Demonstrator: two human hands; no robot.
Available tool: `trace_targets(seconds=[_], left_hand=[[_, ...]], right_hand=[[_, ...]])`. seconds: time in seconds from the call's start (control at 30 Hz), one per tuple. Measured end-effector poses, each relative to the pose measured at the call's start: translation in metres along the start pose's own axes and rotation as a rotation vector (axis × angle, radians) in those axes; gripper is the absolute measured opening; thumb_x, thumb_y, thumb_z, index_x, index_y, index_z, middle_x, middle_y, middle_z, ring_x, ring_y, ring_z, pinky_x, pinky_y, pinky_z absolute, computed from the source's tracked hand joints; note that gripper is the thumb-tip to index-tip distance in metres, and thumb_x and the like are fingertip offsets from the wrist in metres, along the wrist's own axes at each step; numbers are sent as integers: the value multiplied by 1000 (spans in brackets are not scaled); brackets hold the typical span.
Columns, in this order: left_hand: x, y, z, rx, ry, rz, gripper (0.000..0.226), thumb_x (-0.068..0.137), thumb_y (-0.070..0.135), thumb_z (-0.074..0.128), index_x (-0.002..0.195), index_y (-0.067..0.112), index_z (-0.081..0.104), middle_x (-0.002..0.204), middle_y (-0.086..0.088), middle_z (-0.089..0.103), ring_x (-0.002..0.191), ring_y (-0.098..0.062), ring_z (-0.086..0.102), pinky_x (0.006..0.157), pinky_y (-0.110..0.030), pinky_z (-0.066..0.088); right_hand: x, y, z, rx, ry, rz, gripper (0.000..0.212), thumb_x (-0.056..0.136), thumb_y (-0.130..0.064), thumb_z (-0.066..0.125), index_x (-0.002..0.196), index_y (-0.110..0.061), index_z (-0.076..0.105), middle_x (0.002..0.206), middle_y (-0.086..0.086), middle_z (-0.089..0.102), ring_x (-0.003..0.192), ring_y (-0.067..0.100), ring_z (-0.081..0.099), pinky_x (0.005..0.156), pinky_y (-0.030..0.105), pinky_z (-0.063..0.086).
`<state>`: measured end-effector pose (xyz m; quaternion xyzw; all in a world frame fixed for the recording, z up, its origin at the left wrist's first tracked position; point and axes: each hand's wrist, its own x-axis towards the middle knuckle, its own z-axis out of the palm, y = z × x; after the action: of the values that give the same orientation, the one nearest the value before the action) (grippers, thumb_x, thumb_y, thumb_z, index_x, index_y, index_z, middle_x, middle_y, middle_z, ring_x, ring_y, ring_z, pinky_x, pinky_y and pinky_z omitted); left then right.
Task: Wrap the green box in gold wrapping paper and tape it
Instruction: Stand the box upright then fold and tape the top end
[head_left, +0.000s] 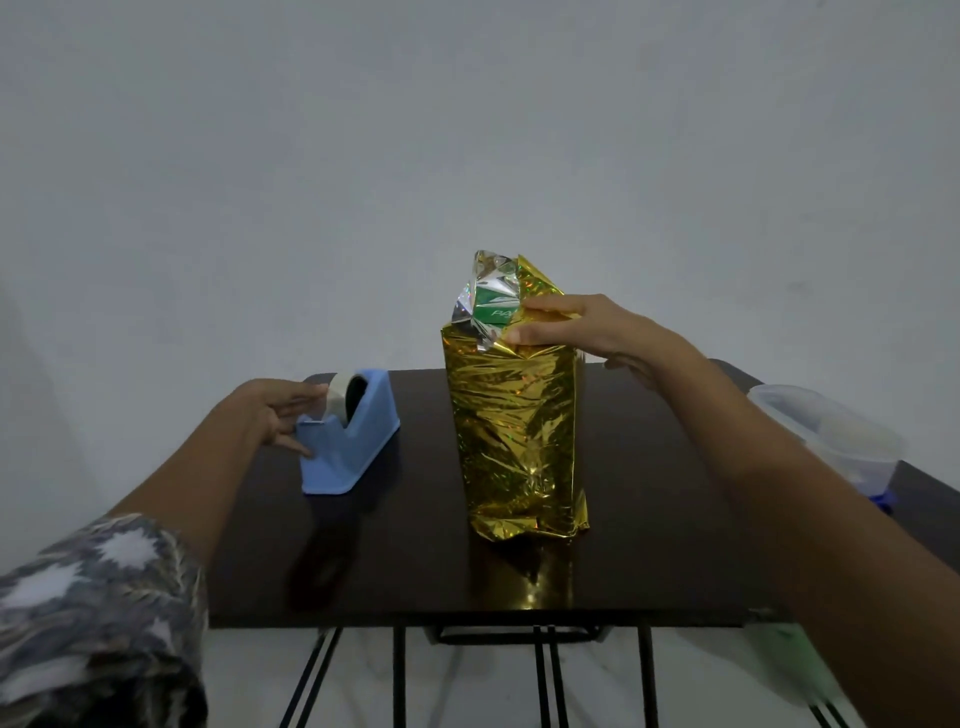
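In the head view, you are risking the top fold springing open. Your right hand (576, 332) is pinching the loose upper flap of the gold wrapping paper (517, 431) between thumb and fingers, and that pinch looks to be all that is keeping it closed; part of the green box (496, 307) is showing through the gap beside your fingertips, under a crumpled silvery peak. If you are easing that pinch while reaching for tape, the stiff foil is likely to unfold and expose more of the box.

The parcel is also standing tall and upright on its narrow end near the middle of the dark table (649, 545), so a sideways pull from your right hand could be tipping it over.

Your left hand (275, 410) is resting open against the blue tape dispenser (350, 441), fingers spread, with the fingertips touching the tape roll (340, 397) and the dispenser's near side; it is not closed around anything. Tearing tape one-handed could be dragging the light dispenser across the table or leaving the strip curling onto itself, and whether a free tape end is already lifted is too small to tell.

The wrapped box is standing directly under your right hand, which is touching its top, and it is well apart from your left hand, with the dispenser lying between them. A clear plastic container (831, 436) is sitting at the table's right edge, beyond your right forearm, where a wide elbow swing could be knocking it.
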<state>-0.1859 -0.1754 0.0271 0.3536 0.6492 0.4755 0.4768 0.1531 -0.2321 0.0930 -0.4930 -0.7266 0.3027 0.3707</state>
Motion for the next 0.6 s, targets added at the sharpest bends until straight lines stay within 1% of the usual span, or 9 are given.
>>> trace_targets(seconds=[0.03,0.1,0.17,0.23,0.3,0.37,0.43,0.5,0.6], left_hand=[[1,0,1,-4,7,-3,31,86,11,65,115,1,59,135,-8,51,135,-28,35,85,-65,43],[-2,1,2,-16,25,-3,38,87,12,66,122,3,56,131,-5,54,134,-26,36,84,-66,43],[-5,-1,1,-35,19,2,26,84,15,69,106,4,61,110,-4,61,125,-21,43,73,-65,50],[-8,-5,2,-52,29,23,15,83,17,70,86,6,60,101,-4,60,112,-17,46,60,-61,52],[-7,-7,3,-82,51,34,13,85,13,67,79,7,57,103,-5,58,108,-16,45,76,-62,51],[-5,-9,2,-109,69,35,13,86,10,65,78,6,56,88,-3,58,106,-17,46,88,-63,45],[-3,-12,-1,-125,78,40,8,84,10,65,81,6,59,72,-1,53,94,-16,52,77,-60,52],[-3,-17,-5,-149,84,65,9,83,11,67,87,6,60,71,0,52,79,-13,53,67,-57,55],[-3,-27,-7,-177,46,97,7,84,17,68,83,11,64,82,-1,60,100,-14,50,78,-53,54]], right_hand=[[-1,0,0,2,3,0,64,80,-38,71,138,-24,47,145,1,42,126,16,42,90,23,31],[-2,-1,0,-2,5,-4,64,81,-38,69,139,-23,46,145,1,40,119,13,42,85,21,33],[-4,-1,-1,-5,5,-7,63,83,-37,67,140,-24,45,145,0,40,109,9,38,68,16,34],[-6,-2,-1,-7,4,-9,62,84,-38,66,140,-25,44,146,0,38,107,7,34,60,13,29],[-6,-1,0,-11,8,-9,62,84,-38,65,141,-25,43,147,0,37,107,7,33,66,18,32],[-6,-2,0,-13,16,-4,62,84,-38,66,140,-26,44,148,0,37,108,8,33,77,21,30],[-7,-2,0,-7,20,5,62,83,-38,66,140,-26,44,148,0,37,110,9,35,77,21,30],[-7,-4,1,-3,21,17,62,83,-38,67,140,-27,44,148,1,36,116,11,37,77,21,31],[-9,-5,2,1,20,19,61,84,-38,66,140,-27,45,147,0,37,110,8,35,60,15,30]])
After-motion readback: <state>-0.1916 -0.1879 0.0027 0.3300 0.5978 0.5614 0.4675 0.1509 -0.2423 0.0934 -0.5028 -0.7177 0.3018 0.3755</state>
